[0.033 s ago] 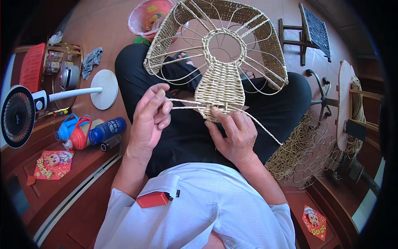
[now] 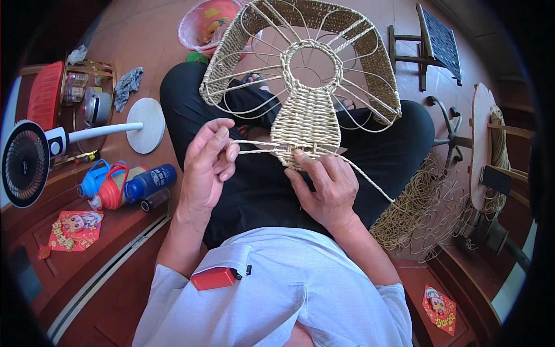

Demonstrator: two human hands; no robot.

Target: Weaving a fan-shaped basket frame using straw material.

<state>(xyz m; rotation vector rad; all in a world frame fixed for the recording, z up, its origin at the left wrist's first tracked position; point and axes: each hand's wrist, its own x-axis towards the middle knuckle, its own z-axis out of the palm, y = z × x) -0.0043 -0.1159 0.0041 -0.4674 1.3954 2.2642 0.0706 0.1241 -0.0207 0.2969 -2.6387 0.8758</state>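
A woven straw frame (image 2: 306, 118) spans my lap, with an arched basketwork band, wire loops and a ring leading into a narrower woven panel. At the panel's lower edge, my right hand (image 2: 324, 185) grips the weave, one fingertip on a short upright strand, thumb underneath. A twisted cord (image 2: 367, 176) trails from that edge past this hand. My left hand (image 2: 211, 162), left of the panel, has its fingers curled round two cord strands (image 2: 254, 143) stretched from the weave.
Around me are a white standing fan (image 2: 144, 127), bottles (image 2: 147, 184), a red crate (image 2: 46, 92), a lined bin (image 2: 205, 26), a folding stool (image 2: 433, 43), a five-spoked base (image 2: 448, 136), a heap of loose cord (image 2: 413, 214) and a wooden board (image 2: 477, 144).
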